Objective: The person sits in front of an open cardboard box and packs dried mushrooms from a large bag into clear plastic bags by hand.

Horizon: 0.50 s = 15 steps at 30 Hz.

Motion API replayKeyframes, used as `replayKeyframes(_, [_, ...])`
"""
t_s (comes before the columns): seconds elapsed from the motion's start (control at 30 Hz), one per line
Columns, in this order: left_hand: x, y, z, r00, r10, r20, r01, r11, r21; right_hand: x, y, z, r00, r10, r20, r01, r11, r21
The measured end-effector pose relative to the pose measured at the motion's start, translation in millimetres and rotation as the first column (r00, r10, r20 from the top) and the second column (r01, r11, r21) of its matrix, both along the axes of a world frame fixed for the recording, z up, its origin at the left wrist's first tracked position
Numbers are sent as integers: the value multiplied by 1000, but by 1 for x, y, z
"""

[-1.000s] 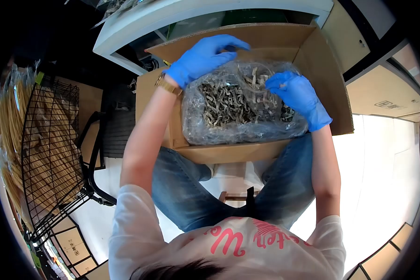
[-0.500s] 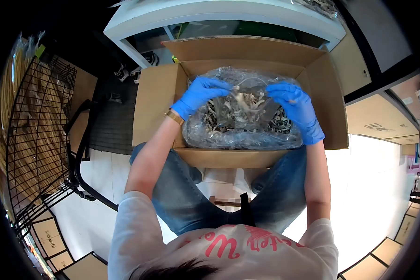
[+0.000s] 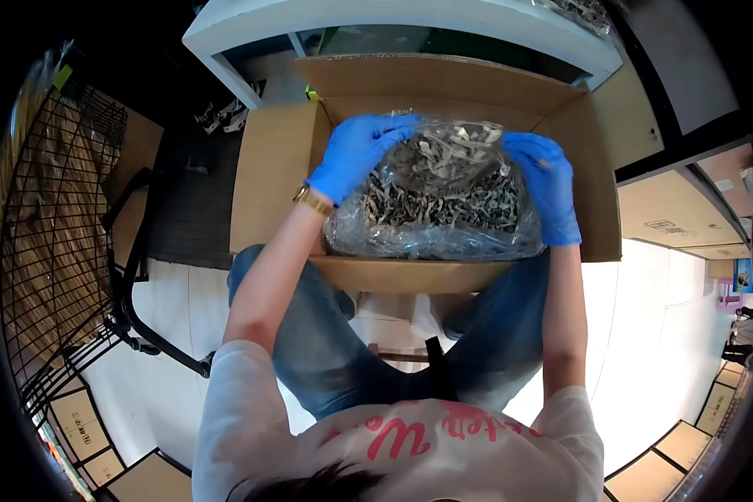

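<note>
My left hand (image 3: 356, 157), in a blue glove, pinches the left edge of a small clear plastic bag (image 3: 443, 167). At the bag's other side, my right hand (image 3: 550, 186), also gloved in blue, has its fingers closed on the edge. Pale, dried, curled pieces, perhaps dried mushrooms, show through the small bag. Below it lie many dark grey and whitish dried strips (image 3: 443, 205) in a large clear plastic liner (image 3: 443, 244). That liner sits inside an open cardboard box (image 3: 402, 274) between my knees.
A white table (image 3: 393, 18) stands behind the box. To the left are a black wire basket (image 3: 54, 226) with long straw-coloured stalks and a black curved frame (image 3: 130, 284). Cardboard-coloured cabinets (image 3: 686, 213) line the right side, above a pale tiled floor (image 3: 653, 309).
The small bag has been stretched wider and turned, and its contents now fill more of it. My hands are slightly farther apart and higher in view, and more dark strips show beneath.
</note>
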State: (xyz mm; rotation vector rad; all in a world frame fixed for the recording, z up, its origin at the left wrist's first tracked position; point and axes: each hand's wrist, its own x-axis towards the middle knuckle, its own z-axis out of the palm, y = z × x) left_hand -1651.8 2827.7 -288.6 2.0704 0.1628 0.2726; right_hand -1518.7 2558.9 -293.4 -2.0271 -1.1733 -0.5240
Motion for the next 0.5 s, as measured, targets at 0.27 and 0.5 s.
replayKeyframes(0.27, [-1, 5, -21, 998, 0, 65, -5, 997, 82, 8, 14, -16, 998, 44, -37, -48, 993, -111])
replayKeyframes(0.5, [-1, 7, -9, 998, 58, 4, -59, 995, 78, 7, 18, -8, 981, 63, -181, -91, 984, -152])
